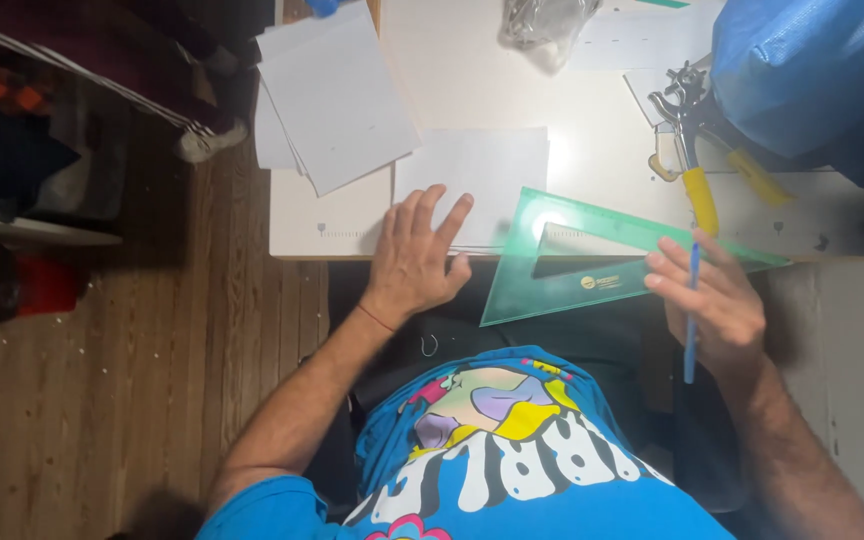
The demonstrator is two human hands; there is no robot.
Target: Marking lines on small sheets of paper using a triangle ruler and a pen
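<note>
Green and see-through, the plastic set square (592,262) is what I am watching most closely. It hangs half over the front edge of the white desk (352,225), its long edge slanting up toward the right, and my right hand (714,300) has its fingers closed on the right-hand end of it while also pinching a thin blue pen (691,320) that points down toward my lap. My left hand (414,262) lies flat and spread, palm down, on a white sheet of paper (487,170) at the desk's near edge, holding nothing.

I judge the set square to be light, stiff and rather slick (thin plastic tends to skate on paper), so a grip by the edge near a corner, as now, seems sound, with pressure from flat fingers once it lies down. The paper is limp and light; the flat palm is the sensible way to pin it.

Further back lies a loose stack of white sheets (327,95), a crumpled clear bag (544,25), and to the right a punch plier with yellow handles (694,150) beside a blue bag (812,70).
</note>
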